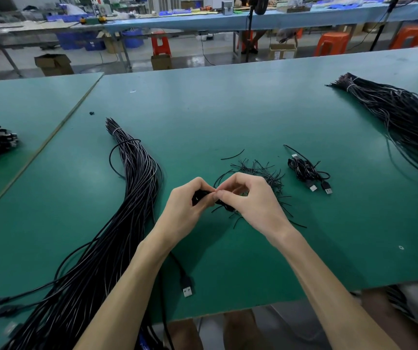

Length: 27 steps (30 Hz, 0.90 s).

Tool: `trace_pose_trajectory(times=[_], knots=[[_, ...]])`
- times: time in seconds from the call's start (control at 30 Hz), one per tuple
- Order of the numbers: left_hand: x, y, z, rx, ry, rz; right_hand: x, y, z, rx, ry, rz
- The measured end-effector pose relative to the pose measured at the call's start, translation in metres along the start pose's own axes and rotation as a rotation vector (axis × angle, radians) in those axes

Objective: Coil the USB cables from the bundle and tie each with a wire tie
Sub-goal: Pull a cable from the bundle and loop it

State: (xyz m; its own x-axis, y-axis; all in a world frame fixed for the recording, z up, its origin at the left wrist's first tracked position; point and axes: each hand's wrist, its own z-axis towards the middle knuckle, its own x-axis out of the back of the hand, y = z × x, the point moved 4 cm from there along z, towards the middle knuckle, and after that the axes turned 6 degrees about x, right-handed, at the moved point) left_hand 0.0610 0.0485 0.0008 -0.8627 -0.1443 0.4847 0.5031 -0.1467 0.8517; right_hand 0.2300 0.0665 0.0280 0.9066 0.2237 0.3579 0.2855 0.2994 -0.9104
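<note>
Tying off at mid-table, just near of loose tie pile [261,173]. Gripped coiled cable [199,197] in left hand [186,205]; pinched with right hand [252,200], likely on the wire tie, hidden in the pinch. Best kept coil squeezed flat, twisted ends snug at centre, then dropped by finished coils [306,173] right.

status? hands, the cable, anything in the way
Both busy: left hand grips the coiled cable, right hand pinches it. The bundle lies left, finished coils right. The wire tie pile sits just behind the hands, nothing blocking.
</note>
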Motion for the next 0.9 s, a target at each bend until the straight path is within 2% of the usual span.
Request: trace_pose_trajectory(times=[0.13, 0.3, 0.47, 0.9], knots=[[0.001, 0.001, 0.0, 0.016, 0.019, -0.012, 0.0, -0.003, 0.002, 0.037, -0.011, -0.103], [0.002, 0.005, -0.002, -0.002, 0.015, -0.092, 0.002, 0.004, -0.001, -0.087, 0.093, 0.024], [0.003, 0.008, -0.003, -0.023, 0.007, -0.142, -0.005, 0.013, -0.007, -0.143, 0.056, 0.187], [-0.003, 0.014, -0.004, -0.04, 0.046, -0.236, -0.023, 0.016, -0.022, -0.017, 0.143, 0.256]])
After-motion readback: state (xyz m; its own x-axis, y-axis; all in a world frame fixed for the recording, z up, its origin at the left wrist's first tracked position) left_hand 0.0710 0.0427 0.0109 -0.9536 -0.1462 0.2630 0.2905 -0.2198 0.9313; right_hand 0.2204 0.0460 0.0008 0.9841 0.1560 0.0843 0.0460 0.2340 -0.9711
